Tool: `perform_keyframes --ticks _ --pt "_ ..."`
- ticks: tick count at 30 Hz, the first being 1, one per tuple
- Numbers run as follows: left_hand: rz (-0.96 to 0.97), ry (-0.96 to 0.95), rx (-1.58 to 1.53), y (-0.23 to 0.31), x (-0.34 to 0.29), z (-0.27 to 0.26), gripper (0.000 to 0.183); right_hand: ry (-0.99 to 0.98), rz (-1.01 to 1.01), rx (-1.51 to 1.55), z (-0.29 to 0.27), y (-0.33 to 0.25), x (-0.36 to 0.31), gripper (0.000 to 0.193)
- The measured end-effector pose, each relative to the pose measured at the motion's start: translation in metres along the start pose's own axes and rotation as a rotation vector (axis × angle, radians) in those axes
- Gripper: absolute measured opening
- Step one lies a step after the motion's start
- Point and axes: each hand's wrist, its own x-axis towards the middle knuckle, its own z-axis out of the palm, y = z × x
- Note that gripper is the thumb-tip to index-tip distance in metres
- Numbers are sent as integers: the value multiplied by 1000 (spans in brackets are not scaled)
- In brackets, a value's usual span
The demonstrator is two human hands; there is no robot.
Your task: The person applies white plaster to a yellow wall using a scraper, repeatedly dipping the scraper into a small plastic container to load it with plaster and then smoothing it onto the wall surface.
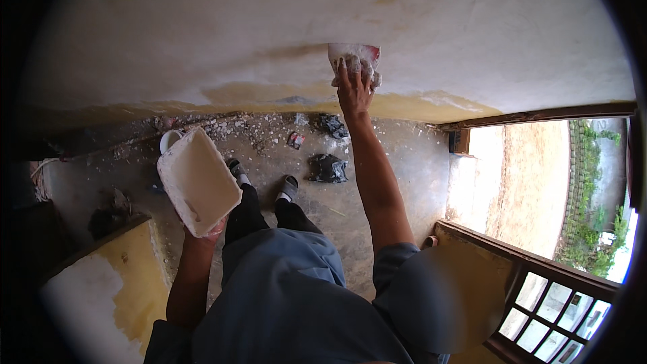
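Observation:
My right hand [356, 84] is stretched out to the wall [283, 20], closed on a putty scraper [342, 50] with a wide blade smeared white and a patch of red at one side. The blade lies against the wall, where pale filler covers most of the surface and yellow paint shows low down. At my left side, my left hand [214, 230] grips a white rectangular tray [232, 192] by its near end. White putty coats the inside of the tray. Most of that hand's fingers are hidden under it.
White crumbs litter the concrete floor [411, 182] along the wall base. Crumpled black plastic bags [328, 168] and a small red packet [295, 140] lie near my feet. A white bucket [171, 140] stands behind the tray. On the right are an open doorway [526, 182] and a paned window [556, 310].

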Motion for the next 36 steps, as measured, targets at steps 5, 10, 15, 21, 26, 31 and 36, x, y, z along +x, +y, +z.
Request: perform_keyframes --ticks 5,10,15,21,26,31,36 --pt "-62 -24 -97 5 1 -5 64 -124 137 72 -9 11 -31 47" --pt "-77 -113 -109 4 8 7 71 472 96 1 -68 -17 51 28" --pt "-129 -62 -93 -15 19 9 70 453 5 -119 4 22 76 37" --pt "-147 163 -110 -11 10 -20 70 162 46 76 -18 -1 -30 34" --pt "-22 -46 210 -1 17 21 72 567 -38 198 -149 -5 106 19" --pt "-24 -25 293 -8 30 24 65 590 -164 34 -227 -10 199 43" --pt "71 -8 241 -11 28 16 64 419 -89 -39 -162 -22 153 47"
